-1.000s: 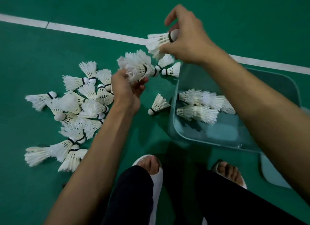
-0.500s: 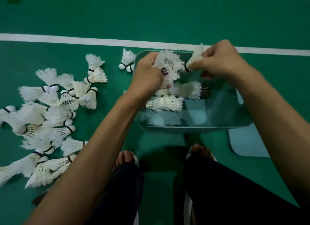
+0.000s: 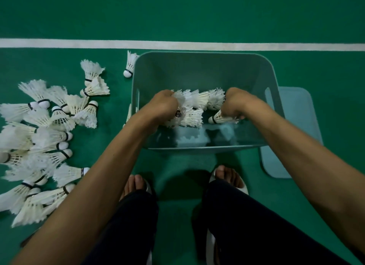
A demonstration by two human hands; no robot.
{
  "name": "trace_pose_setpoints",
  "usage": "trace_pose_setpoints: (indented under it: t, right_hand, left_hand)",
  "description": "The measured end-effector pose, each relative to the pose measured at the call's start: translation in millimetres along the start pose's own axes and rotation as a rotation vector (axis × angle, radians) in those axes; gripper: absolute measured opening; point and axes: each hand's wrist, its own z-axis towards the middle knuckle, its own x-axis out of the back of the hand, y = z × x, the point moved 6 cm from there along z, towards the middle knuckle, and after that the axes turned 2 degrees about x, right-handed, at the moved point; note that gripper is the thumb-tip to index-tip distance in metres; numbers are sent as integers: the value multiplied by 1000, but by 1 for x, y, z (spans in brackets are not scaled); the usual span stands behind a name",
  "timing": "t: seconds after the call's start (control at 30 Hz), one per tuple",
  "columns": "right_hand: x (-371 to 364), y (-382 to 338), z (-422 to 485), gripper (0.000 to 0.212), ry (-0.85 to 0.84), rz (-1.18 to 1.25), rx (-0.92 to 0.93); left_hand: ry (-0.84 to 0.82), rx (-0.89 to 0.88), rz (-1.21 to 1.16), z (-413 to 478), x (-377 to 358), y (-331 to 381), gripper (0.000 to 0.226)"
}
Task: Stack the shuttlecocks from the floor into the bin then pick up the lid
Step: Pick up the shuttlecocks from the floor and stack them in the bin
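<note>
Both my hands are down inside the grey-blue bin. My left hand grips a stacked row of white shuttlecocks at its left end. My right hand holds the same row at its right end, fingers curled. More stacked shuttlecocks lie on the bin floor just under the hands. Several loose shuttlecocks are scattered on the green floor left of the bin. The pale lid lies flat on the floor, partly under the bin's right side.
A white court line runs across the floor behind the bin. One shuttlecock stands against the bin's far left corner. My feet in white sandals are just in front of the bin.
Both hands have dropped from the bin's rim down into the bin, carrying the shuttlecocks with them. The view has shifted so the bin sits in the middle.
</note>
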Motion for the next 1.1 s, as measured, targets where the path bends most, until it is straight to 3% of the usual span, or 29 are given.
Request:
trace_pose_setpoints:
  t: [0.13,0.3,0.5,0.6,0.7,0.87,0.97,1.1]
  right_hand:
    - [-25,-8,8,16,-169,228,-32]
    - [-42,-9,18,16,-174,560,-106]
    - [-25,10,18,21,2,584,-164]
    - [-38,7,17,11,-109,718,-232]
    - [-50,-3,17,25,-177,840,-295]
    - [-53,-7,25,16,-204,810,-284]
    - [-51,-5,23,30,-266,775,-227]
    - [-38,0,16,29,-219,690,-142]
  left_hand:
    - [5,17,-48,-5,2,5,34]
    - [60,0,-122,-14,3,9,43]
    - [69,18,-245,-10,-2,6,34]
    - [50,24,-229,-7,-4,7,34]
    - [64,33,-261,-5,-2,6,27]
    - [62,65,-403,-11,-3,9,22]
    - [71,94,-520,-11,-5,8,20]
    - [36,120,-589,-13,-9,10,14]
